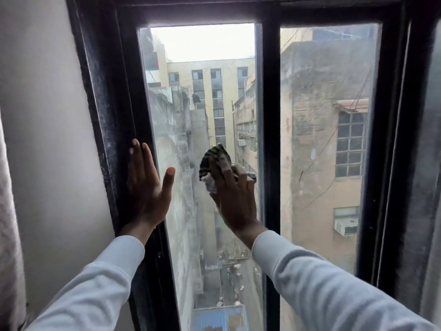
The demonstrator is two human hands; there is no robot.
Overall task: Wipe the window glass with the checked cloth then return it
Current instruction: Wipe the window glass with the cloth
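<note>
My right hand [235,194] presses the bunched checked cloth [210,161] flat against the left pane of window glass [202,96], about halfway up and close to the middle bar. The cloth's dark-and-light checks show above and to the left of my fingers; the rest is hidden under my hand. Fingers spread, my left hand [145,187] rests on the black frame [114,120] at the pane's left edge, thumb out over the glass. It holds nothing. Streaks and haze cover the lower left of the pane.
A black vertical bar [270,139] separates the left pane from the right pane [329,139], which has a thin crack line. A pale wall [47,115] and a curtain edge [9,211] stand to the left. Buildings and an alley show outside.
</note>
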